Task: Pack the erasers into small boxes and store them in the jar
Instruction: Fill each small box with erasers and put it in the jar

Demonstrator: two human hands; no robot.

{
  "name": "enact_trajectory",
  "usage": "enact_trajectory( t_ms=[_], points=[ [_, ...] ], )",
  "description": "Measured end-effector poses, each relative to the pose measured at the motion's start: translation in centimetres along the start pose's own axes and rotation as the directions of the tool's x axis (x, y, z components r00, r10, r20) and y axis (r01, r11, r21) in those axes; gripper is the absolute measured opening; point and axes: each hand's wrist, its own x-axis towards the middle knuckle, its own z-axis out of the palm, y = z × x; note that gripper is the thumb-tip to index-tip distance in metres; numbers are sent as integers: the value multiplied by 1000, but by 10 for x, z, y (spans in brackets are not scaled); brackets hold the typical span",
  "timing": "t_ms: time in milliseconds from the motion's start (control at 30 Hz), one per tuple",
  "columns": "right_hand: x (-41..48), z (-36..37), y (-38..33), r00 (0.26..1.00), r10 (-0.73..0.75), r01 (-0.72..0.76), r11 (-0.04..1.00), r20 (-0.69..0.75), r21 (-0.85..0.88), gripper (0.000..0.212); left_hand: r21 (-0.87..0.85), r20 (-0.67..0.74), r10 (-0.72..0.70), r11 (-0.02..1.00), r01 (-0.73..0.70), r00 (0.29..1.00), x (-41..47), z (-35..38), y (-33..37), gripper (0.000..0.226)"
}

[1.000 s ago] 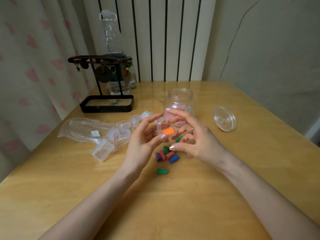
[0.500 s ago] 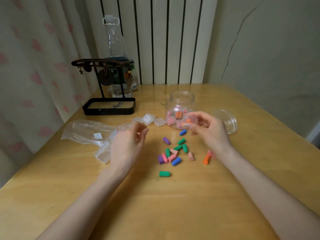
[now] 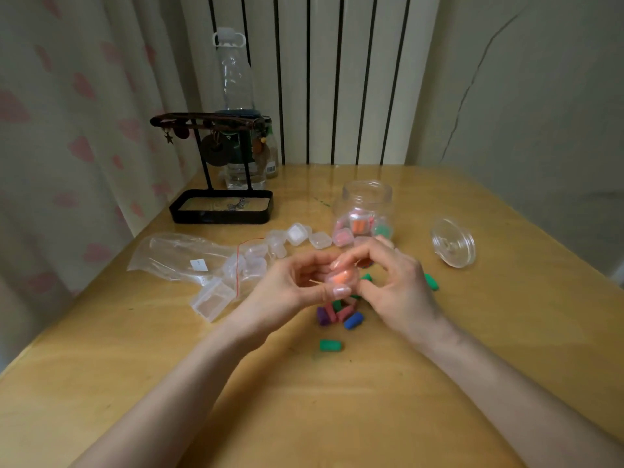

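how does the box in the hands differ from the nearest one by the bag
The held box contains an orange eraser; the loose box looks empty. The held box is pinched between left hand and right hand; the loose box lies on the table. Both are clear plastic.

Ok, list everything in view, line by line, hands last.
table: one, light wood, under everything
jar: one, clear, open, centre back, filled boxes inside
lid: one, clear, right of jar
small box: one, clear with orange eraser inside, held between both hands
empty boxes: several, clear, by the bag's mouth
plastic bag: one, clear, left
loose erasers: several, green, blue, purple, pink, below and beside the hands
stand: one, black, back left
bottle: one, clear, behind stand
left hand: holds small box
right hand: holds small box
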Motion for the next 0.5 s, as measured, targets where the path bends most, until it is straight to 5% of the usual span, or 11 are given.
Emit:
enact_trajectory(
  t_ms=[200, 367, 500],
  points=[
    [-5, 0, -3, 999, -4, 6, 999, -36, 52, 42, 45, -52, 40, 998, -37, 998, 1, -2, 2, 46],
    [-3, -4, -2, 995, -94, 94, 996, -28, 1, 23, 44, -60, 54, 998, -51, 997, 0, -2, 5, 44],
    [-3, -11, -7, 999, -33, 30, 992, 24, 122, 18, 115, -104, 89, 990, -77, 991, 2, -6, 3, 49]
  ],
)
